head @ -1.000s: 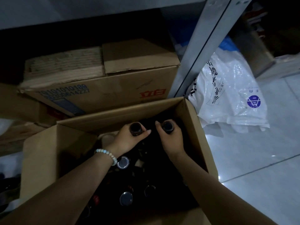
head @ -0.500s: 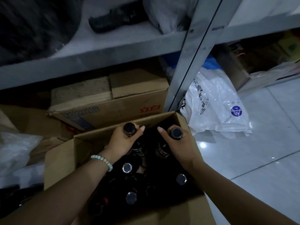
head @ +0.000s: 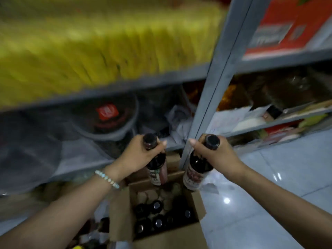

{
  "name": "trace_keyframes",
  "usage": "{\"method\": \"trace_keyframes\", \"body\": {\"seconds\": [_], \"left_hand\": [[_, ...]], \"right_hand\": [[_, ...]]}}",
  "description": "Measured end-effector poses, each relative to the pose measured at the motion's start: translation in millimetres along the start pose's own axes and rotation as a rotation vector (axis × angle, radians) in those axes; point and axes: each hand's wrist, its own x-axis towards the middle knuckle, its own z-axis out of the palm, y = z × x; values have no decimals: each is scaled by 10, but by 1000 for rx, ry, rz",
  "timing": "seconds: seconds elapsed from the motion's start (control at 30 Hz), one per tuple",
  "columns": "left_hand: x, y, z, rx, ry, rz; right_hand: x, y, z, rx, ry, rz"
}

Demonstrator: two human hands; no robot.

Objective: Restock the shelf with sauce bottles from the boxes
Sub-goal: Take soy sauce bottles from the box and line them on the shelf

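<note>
My left hand [head: 139, 155] grips the neck of a dark sauce bottle [head: 156, 169] with a red and white label. My right hand [head: 213, 155] grips the neck of a second dark bottle [head: 196, 174] of the same kind. Both bottles hang in the air above the open cardboard box [head: 124, 212] on the floor, which holds several more dark capped bottles [head: 158, 221]. The grey metal shelf [head: 125, 83] rises just ahead of my hands, and its upright post [head: 215, 87] stands between the two bottles.
Yellow packets [head: 98, 42] fill the upper shelf on the left. A red carton [head: 280, 27] sits at the upper right. Dark bags and a round dark tub [head: 107, 119] lie on the shelf by my left hand. Glossy tiled floor [head: 278, 186] spreads to the right.
Both hands have lifted their bottles up out of the box. The view has swung upward from the floor boxes to the shelves.
</note>
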Motion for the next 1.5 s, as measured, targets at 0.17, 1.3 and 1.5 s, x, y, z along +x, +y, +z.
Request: {"method": "trace_keyframes", "body": {"seconds": [0.17, 1.3, 1.5], "left_hand": [[-300, 1555, -823, 48, 122, 98], [-2658, 5186, -5659, 167, 899, 382], [-2337, 5179, -6098, 117, 972, 417]], "right_hand": [[-77, -1754, -220, 18, -78, -200], [-178, -7559, 2197, 268, -385, -695], [266, -7926, 2542, 216, -407, -716]]}}
